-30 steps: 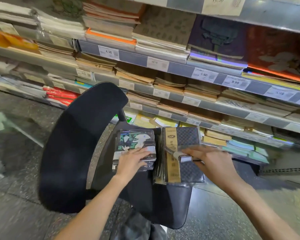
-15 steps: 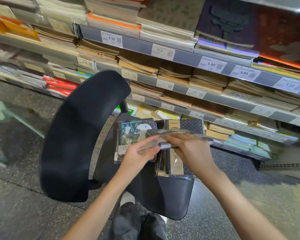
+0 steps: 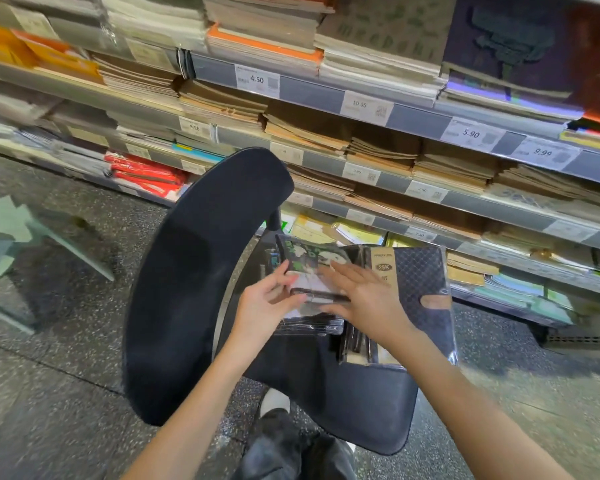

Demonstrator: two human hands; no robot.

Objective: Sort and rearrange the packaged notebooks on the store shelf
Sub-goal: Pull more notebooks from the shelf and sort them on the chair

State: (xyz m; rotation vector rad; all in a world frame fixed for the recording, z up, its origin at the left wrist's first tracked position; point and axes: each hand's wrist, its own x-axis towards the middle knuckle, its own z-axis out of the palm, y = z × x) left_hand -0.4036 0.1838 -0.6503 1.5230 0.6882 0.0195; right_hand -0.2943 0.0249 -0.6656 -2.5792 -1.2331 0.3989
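Two piles of plastic-wrapped notebooks lie on the seat of a black office chair (image 3: 343, 407). The left pile of small notebooks (image 3: 309, 323) has a green-and-white cartoon cover on top. The right pile of dark quilted notebooks (image 3: 420, 282) carries a tan band marked 25K. My left hand (image 3: 267, 299) grips the left edge of the top small notebook (image 3: 310, 263), thumb on its front edge. My right hand (image 3: 364, 299) lies flat on the same notebook, fingers spread, pressing it onto the left pile.
The chair's black backrest (image 3: 194, 278) stands to the left of the piles. Behind runs a store shelf (image 3: 361, 109) with several tiers of stacked notebooks and price tags. A glass table corner (image 3: 32, 244) juts in at the left. Grey speckled floor surrounds the chair.
Both hands brought a wrapped notebook from above the dark pile down and left onto the small pile. My right hand has gone from pinching it to lying flat on it.
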